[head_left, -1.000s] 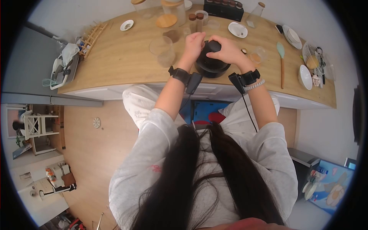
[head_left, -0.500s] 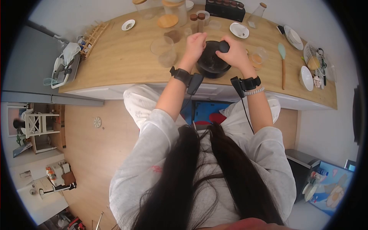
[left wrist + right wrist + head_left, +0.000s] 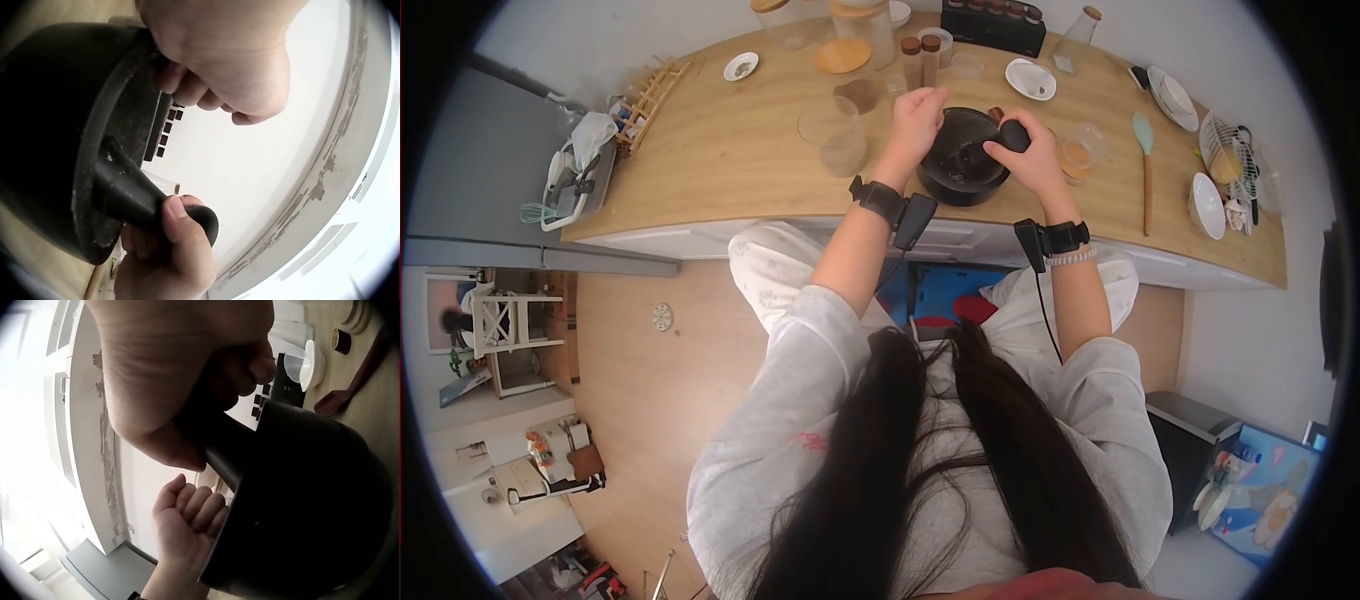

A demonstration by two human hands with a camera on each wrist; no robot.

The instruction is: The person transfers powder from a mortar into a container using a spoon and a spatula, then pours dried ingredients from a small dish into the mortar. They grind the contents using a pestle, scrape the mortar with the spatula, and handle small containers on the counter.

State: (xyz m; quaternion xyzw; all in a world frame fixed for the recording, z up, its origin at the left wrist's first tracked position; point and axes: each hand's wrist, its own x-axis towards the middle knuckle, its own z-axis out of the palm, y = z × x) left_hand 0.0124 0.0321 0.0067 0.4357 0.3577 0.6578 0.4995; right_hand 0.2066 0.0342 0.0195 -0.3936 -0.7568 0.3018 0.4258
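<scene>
A black mortar [image 3: 962, 188] stands near the front edge of the wooden counter. My left hand [image 3: 915, 122] holds its rim on the left side, with the fingers curled at the edge in the left wrist view. On the other side my right hand [image 3: 1036, 165] grips the knobbed handle of a black pestle [image 3: 128, 187], the thumb lying along it. The pestle leans to the right, its lower end down inside the mortar. Dark specks show on the mortar's inner wall in the head view.
Left of the mortar stand clear glass vessels [image 3: 840, 150]; behind it are cork-topped tubes [image 3: 930, 60] and a white dish [image 3: 1031, 79]. To the right lie a glass jar [image 3: 1086, 140], a green spatula [image 3: 1144, 160] and a white bowl [image 3: 1206, 207]. A wooden rack [image 3: 652, 100] is at far left.
My right hand has swung the pestle's handle from over the mortar's middle out to the right, baring more of the mortar's inside. My left hand stays at the rim.
</scene>
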